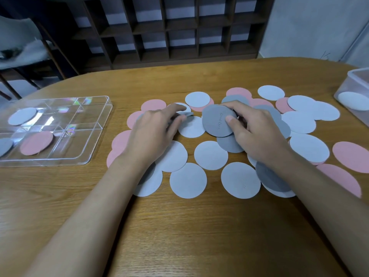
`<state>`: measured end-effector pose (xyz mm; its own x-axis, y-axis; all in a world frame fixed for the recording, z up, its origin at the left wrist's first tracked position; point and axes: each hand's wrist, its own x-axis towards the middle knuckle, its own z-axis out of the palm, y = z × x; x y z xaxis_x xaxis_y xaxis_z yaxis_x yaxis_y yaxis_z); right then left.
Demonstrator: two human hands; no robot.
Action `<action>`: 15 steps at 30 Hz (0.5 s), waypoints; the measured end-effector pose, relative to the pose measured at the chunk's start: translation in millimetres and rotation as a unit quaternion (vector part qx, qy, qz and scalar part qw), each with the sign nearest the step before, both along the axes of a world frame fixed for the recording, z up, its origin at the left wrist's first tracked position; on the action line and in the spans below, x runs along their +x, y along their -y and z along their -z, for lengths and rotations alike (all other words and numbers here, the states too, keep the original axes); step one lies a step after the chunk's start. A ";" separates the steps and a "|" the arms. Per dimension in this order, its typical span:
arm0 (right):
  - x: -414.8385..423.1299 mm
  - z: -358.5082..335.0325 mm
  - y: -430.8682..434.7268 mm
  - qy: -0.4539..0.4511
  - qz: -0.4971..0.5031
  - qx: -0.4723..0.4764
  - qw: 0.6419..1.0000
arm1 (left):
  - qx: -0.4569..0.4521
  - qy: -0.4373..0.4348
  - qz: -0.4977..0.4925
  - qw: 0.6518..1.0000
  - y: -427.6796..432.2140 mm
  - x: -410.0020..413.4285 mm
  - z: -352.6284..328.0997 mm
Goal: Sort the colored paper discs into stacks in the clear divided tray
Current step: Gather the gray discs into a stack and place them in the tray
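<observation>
1. Bottom of the frame: wooden table (179, 236), with two bare forearms reaching up from the lower edge. Just beyond, a near row of pale discs (188, 180) lying flat, and a grey disc (269, 176) partly hidden under the right forearm.
2. Centre right: right hand (257, 134) clamped on a dark grey disc (218, 120), thumb pressed on its face, fingers behind, the disc tilted up off the scatter.
3. Centre left: left hand (153, 132) palm down, fingertips bent over the edge of a small pale disc (184, 108). Pinching or merely touching: cannot tell through the blur.
4. Looks like the gathering step, picking dark greys out of the pile. Early in the task, judging by how few discs sit in the tray.
5. Next move probably calls for carrying the held disc across to the left of the frame, past the left arm, then lowering it flat onto the matching stack.
6. Middle left: clear divided tray (100, 132), holding a pale tray disc (23, 116) in a far compartment, a pink tray disc (37, 142) in a nearer one, and a grey tray disc (5, 145) cut off by the frame edge.
7. In the way: overlapping loose discs, with pink discs (351, 156) crowding the right. Thin and light by the look, so likely to slide or lift in pairs.
8. Far right edge: lidless plastic box (359, 76) with one pale disc inside. Top of the frame: dark shelf (179, 27); upper left, a chair (20, 37).
</observation>
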<state>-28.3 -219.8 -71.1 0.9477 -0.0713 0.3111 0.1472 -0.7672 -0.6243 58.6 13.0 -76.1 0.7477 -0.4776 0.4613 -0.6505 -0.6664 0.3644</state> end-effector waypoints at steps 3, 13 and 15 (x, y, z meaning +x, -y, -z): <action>0.2 0.9 0.9 -0.002 0.012 0.004 1.000 | -0.010 0.035 0.005 0.999 2.3 -0.5 1.1; 1.3 -0.6 1.2 0.013 0.023 0.027 0.999 | -0.182 -0.053 0.074 0.979 7.3 -12.8 -13.1; 0.5 -1.7 -0.1 0.013 0.018 0.039 0.999 | -0.222 -0.108 0.093 0.965 8.6 -12.9 -15.0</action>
<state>-27.8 -219.6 -69.5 0.9361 -0.1299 0.3270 0.1367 -0.7221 -0.6782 45.7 4.4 -61.1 0.7704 -0.4032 0.4940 -0.6200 -0.2926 0.7280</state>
